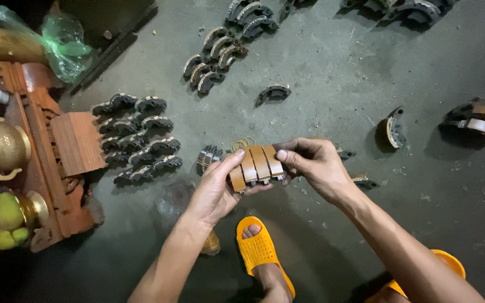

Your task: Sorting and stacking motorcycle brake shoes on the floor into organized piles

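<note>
Under you spreads a rough grey concrete floor, dusty and speckled with grit, its far corners lost in shadow. At your left edge stands a carved reddish wooden stand with a ribbed block, partly cut off by the frame, carrying a rounded brass pot and a crumpled green plastic bag. On the floor beside it lie neat rows of dark curved metal shoes, toothed along their edges; a second group of curved shoes with pale linings lies further up, and more sit half out of view along the top edge. To your right a larger pair of brown-lined shoes rests in shadow, hard to make out. Your foot in a perforated orange sandal shows between your forearms. Your left hand and right hand are both closed around a small bundle of brown-lined curved shoes, smooth and glossy, stacked side by side: the left thumb presses its near end from above, the right thumb and fingers pinch the far end, so the bundle spans the gap between your hands, held above the floor. Its metal undersides are mostly hidden by your fingers.
</note>
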